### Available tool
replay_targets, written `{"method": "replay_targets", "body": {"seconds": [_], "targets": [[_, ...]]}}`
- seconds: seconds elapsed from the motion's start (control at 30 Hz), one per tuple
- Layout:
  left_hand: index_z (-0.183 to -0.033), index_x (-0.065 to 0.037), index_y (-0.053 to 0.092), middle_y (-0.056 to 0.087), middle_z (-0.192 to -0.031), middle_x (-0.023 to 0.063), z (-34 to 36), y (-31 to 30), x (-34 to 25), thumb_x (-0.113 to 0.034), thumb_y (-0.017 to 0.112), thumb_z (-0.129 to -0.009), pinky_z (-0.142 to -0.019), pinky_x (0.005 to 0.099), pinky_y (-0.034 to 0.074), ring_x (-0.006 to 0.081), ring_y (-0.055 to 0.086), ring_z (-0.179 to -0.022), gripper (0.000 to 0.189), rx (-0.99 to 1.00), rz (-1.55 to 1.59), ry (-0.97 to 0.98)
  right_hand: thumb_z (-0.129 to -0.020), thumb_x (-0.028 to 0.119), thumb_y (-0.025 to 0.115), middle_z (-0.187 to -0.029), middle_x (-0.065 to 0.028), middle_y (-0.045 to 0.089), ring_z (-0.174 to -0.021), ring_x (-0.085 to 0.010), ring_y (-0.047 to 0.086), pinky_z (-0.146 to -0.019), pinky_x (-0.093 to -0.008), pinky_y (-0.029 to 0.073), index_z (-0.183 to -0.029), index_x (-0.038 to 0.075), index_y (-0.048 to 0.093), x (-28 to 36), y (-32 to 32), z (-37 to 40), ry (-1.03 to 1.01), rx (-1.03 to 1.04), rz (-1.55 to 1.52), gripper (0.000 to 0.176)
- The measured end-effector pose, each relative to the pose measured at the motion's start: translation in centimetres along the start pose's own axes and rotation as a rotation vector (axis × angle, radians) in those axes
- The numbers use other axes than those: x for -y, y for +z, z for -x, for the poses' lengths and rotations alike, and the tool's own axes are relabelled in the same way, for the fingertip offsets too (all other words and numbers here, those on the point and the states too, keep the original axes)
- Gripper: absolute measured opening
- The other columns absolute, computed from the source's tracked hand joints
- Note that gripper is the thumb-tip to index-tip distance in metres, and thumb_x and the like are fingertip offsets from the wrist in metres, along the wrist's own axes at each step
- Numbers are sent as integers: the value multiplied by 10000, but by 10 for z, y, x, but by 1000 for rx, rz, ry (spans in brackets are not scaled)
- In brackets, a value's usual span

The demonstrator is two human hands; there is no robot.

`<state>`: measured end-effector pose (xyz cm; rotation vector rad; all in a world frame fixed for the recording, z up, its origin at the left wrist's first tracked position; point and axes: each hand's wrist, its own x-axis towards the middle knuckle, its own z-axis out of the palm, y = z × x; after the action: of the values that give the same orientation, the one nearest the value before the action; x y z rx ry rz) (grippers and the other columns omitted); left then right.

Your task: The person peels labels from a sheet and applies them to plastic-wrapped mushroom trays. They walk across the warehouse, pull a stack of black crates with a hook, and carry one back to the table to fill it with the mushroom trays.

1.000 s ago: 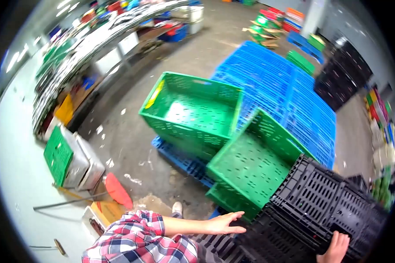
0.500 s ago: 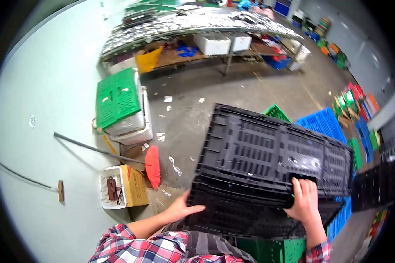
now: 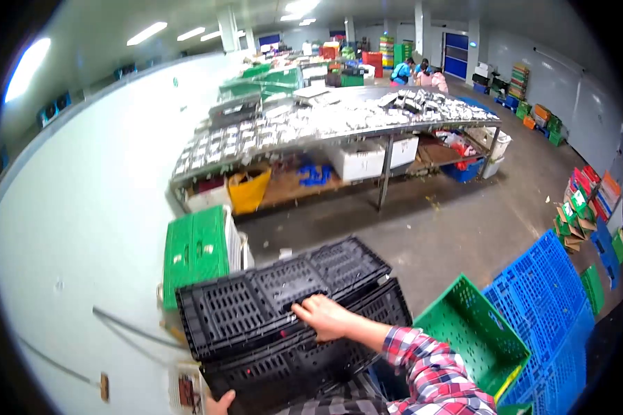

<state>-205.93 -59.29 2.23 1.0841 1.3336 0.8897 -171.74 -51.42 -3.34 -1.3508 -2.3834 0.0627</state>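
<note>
A black slotted plastic crate (image 3: 235, 308), apparently a folding one, is tilted in front of my body with two of its panels showing. My right hand (image 3: 325, 317) grips it at the handle opening in the middle of the upper panel. At the lower left corner, my left hand (image 3: 221, 402) holds the crate's edge; only the thumb and a small part show, and its other fingers are hidden. On the right, just past my sleeve, stands a green crate (image 3: 457, 318) with perforated walls, its top facing up.
Blue pallets (image 3: 543, 304) lie at the right. White boxes under a green lid (image 3: 197, 256) stand by the left wall. Ahead is a long metal table (image 3: 270, 149) covered with small packets. People (image 3: 422, 72) are beyond it, far back.
The black crate has swung from the right to the left, with both hands on it. My view has lifted and shows more of the room; the green crate at the right is uncovered.
</note>
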Motion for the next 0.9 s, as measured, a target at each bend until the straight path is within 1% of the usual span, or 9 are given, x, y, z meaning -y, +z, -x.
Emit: {"method": "replay_targets", "body": {"seconds": [0.1, 0.13, 0.3, 0.47, 0.57, 0.6, 0.63, 0.8, 0.9], "targets": [[-1213, 47, 445, 525, -1161, 151, -52, 52, -31, -242, 657, -746, -921, 325, 361, 263, 499, -1032, 589, -72, -210, 135, -502, 225, 736, -955, -166, 500, -894, -326, 495, -820, -386, 410, -1235, -25, 383, -74, 1, -23, 14, 135, -31, 851], [-1184, 40, 472, 545, -1119, 160, -54, 59, -34, -247, 666, -744, -920, 329, 360, 261, 498, -1031, 560, -246, -778, 295, -557, 258, 734, -927, -165, 516, -880, -331, 513, -800, -394, 426, -1181, -1, 434, -88, 3, -23, -12, 142, -26, 739], [-1104, 26, 517, 605, -972, 124, -152, 118, -33, -192, 697, -713, -821, 310, 429, 221, 558, -913, 483, 7, -150, -116, -686, 349, 677, -825, -172, 600, -833, -341, 574, -726, -414, 460, -815, 17, 565, -233, -34, -59, 516, 113, -195, 374], [-1079, 17, 518, 612, -943, 128, -340, 161, 26, -170, 705, -664, -753, 325, 459, 218, 577, -845, 492, 283, -540, 240, -709, 446, 669, -718, -156, 614, -726, -340, 592, -644, -385, 475, -747, 34, 578, -349, -77, -35, 969, -144, -96, 423], [-1039, 5, 534, 620, -906, 182, -416, 243, -21, -232, 701, -603, -744, 363, 466, 286, 594, -846, 524, 477, -619, 205, -703, 390, 702, -663, -144, 591, -643, -251, 604, -585, -344, 465, -736, 32, 565, -422, -58, 36, 1003, -71, -140, 384], [-1055, 3, 528, 619, -878, 200, -443, 269, -8, -236, 698, -592, -746, 374, 470, 302, 603, -851, 548, 479, -627, 311, -698, 352, 714, -665, -144, 590, -625, -220, 597, -557, -352, 450, -723, 32, 556, -425, -56, 58, 1029, -79, -101, 358], [-1068, 2, 522, 616, -871, 213, -456, 297, -28, -241, 695, -593, -743, 382, 473, 320, 607, -851, 561, 562, -608, 280, -685, 390, 695, -701, -183, 590, -705, -357, 581, -609, -407, 454, -716, 23, 561, -437, -40, 91, 1121, -82, -195, 392], [-951, -137, 587, 625, -750, 138, -554, 419, -10, -264, 655, -624, -637, 389, 497, 317, 611, -707, 357, 763, -909, 557, -674, 254, 704, -799, -175, 626, -779, -347, 598, -683, -378, 470, -896, 86, 635, -422, 35, 191, 1370, -286, -174, 287], [-882, -95, 539, 618, -778, 107, -587, 477, 16, -245, 659, -627, -614, 402, 481, 300, 607, -730, 319, 958, -985, 660, -655, 287, 711, -865, -162, 638, -786, -305, 617, -726, -368, 475, -916, 47, 625, -411, 125, 284, 1629, -115, -272, 366]]}}
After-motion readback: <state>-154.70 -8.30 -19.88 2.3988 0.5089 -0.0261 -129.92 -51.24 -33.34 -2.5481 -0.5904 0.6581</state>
